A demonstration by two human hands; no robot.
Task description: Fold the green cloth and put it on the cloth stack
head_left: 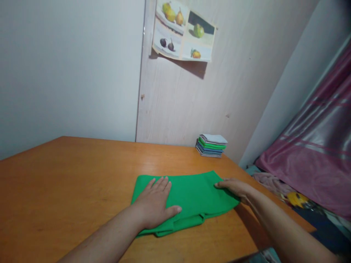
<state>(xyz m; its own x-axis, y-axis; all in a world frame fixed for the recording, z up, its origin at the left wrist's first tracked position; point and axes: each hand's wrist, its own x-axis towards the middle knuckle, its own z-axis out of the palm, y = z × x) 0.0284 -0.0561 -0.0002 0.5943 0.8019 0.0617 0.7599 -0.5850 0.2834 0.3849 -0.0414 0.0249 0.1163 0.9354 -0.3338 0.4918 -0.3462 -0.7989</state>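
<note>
A folded green cloth (192, 195) lies on the wooden table (68, 182). My left hand (155, 202) rests flat on the cloth's left half, fingers stretched out and together, thumb out to the right. My right hand (233, 187) lies at the cloth's right edge, fingers pointing left on the fabric, palm down. Neither hand holds anything.
A stack of several folded cloths (211, 145) sits at the table's far right corner against a pale wood-grain panel. A poster of fruit (183, 31) hangs above. Right of the table is a bed with a purple striped cover (315, 153) and loose items.
</note>
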